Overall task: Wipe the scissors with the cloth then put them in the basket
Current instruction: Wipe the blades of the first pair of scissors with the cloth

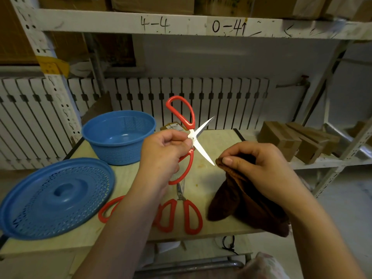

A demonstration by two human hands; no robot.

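Observation:
My left hand (163, 152) pinches a pair of red-handled scissors (190, 125) at the pivot and holds them up above the table with the blades spread apart. One blade tip points down towards the brown cloth (237, 200), which my right hand (259, 164) grips just to the right of that tip. The cloth hangs down to the table. A blue basket (118, 135) stands empty at the back left. On the table near the front lies a second pair of red scissors (181, 214), and the red handle of a third pair (109, 208) shows beside my left forearm.
A blue perforated lid (56, 196) lies at the front left of the small table (219, 137). Cardboard boxes (291, 141) sit on a low shelf to the right. A white radiator (141, 101) and metal shelving (181, 23) stand behind.

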